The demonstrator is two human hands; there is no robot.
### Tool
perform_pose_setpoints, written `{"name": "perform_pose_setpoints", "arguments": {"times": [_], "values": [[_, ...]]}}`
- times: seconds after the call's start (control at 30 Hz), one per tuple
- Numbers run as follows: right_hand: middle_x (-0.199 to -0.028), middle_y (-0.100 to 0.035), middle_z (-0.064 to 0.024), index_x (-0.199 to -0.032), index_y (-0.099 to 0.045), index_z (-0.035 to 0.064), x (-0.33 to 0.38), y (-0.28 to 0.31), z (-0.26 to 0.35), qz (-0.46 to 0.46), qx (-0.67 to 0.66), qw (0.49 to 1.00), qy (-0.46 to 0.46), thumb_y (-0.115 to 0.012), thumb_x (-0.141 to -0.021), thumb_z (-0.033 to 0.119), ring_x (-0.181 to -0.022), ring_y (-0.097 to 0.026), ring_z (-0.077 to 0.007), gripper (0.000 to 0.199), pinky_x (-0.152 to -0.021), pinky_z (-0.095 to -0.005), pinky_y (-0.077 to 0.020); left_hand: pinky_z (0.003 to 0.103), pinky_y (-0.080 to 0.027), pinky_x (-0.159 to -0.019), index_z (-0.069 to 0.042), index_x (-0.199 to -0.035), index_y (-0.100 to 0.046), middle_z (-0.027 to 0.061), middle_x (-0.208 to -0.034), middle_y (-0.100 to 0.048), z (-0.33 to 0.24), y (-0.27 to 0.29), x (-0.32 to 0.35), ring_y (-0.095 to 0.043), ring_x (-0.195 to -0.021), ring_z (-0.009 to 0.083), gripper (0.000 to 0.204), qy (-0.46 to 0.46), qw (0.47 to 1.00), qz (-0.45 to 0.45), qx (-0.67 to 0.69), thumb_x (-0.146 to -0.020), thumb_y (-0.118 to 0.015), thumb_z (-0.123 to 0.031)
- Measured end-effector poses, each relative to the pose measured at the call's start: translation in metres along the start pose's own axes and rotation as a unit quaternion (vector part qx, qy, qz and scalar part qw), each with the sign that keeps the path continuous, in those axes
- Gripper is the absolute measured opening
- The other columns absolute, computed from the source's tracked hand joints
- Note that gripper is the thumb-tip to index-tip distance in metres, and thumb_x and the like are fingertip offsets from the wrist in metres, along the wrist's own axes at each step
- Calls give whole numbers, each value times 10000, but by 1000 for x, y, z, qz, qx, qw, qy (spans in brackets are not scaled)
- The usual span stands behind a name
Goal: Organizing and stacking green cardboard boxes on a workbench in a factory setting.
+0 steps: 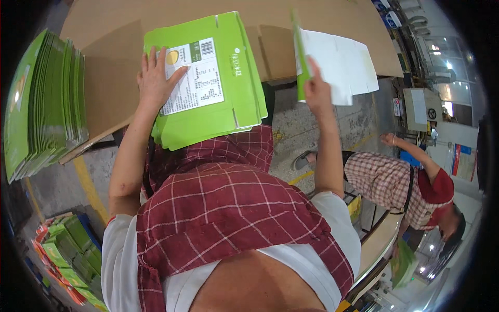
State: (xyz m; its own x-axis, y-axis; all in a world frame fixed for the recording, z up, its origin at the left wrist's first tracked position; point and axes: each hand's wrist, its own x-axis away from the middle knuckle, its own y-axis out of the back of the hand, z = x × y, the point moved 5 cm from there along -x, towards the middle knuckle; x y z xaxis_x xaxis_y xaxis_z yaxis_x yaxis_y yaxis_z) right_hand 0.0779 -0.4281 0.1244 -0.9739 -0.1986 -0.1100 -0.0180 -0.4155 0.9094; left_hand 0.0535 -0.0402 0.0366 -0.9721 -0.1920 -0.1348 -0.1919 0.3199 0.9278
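Observation:
A short stack of flat green printed carton blanks (234,99) lies in front of me at the table's near edge, partly overhanging it. The top blank carries a white printed panel. My left hand (156,83) rests open on that panel's left side, fingers spread. To the right, my right hand (318,94) grips a separate carton blank (340,65) by its lower left part. This blank is tilted, its white inner face showing and a green side standing up along the left. Motion blurs my right fingers and the blank's edge.
A tall pile of green blanks (47,104) stands on the left of the brown tabletop (112,57). Green and orange cartons (73,255) are stacked at lower left. On the right another person (395,177) in a checked apron stands near a bench (379,239).

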Motion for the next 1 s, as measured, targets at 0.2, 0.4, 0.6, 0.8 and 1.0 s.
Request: {"name": "perform_pose_setpoints", "arguments": {"times": [0.2, 0.4, 0.6, 0.8, 1.0], "values": [[-1092, -597, -215, -1258, -438, -135, 38, 94, 97, -113, -582, 804, -52, -543, -794, -17, -907, -623, -206, 490, -759, -290, -510, 669, -198, -1006, -172, -1385, -386, 128, -1481, -265, -8, 4, 5, -156, -1390, 341, 730, -28, 998, -30, -43, -822, -514, -619], [-1174, -564, -186, -1252, -465, -102, 36, -46, 101, 96, -643, 738, -181, -501, -852, -19, -975, -594, -195, 410, -848, -285, -492, 615, -207, -1035, -147, -1394, -366, 108, -1462, -319, 2, 6, 1, -174, -1390, 321, 649, -1, 982, 7, 188, -903, -415, -568], [-1069, -616, -160, -1297, -414, -92, 55, -89, 123, 197, -587, 767, -169, -474, -908, 6, -899, -626, -157, 405, -747, -251, -527, 430, -249, -1082, -143, -1418, -313, 240, -1456, -244, 10, 19, -8, -269, -1339, 388, 625, -6, 913, -25, 406, -912, -467, -476], [-913, -661, -101, -1231, -492, -62, 33, -10, 94, 261, -508, 821, 8, -499, -931, 146, -678, -635, -102, 365, -578, -218, -512, 623, -268, -1011, -173, -1379, -371, 120, -1487, -238, 3, 5, 4, -198, -1381, 319, 465, -8, 1000, -21, 10, -949, -438, -333], [-1267, -511, -167, -1361, -366, -14, -34, -78, 23, 4, -446, 891, -83, -411, -978, 316, -1138, -522, -222, 507, -879, -344, -484, 639, -269, -1001, -170, -1371, -380, 91, -1482, -266, 3, 6, 6, -196, -1382, 314, 442, -8, 1000, -14, 15, -953, -424, -307]]}}
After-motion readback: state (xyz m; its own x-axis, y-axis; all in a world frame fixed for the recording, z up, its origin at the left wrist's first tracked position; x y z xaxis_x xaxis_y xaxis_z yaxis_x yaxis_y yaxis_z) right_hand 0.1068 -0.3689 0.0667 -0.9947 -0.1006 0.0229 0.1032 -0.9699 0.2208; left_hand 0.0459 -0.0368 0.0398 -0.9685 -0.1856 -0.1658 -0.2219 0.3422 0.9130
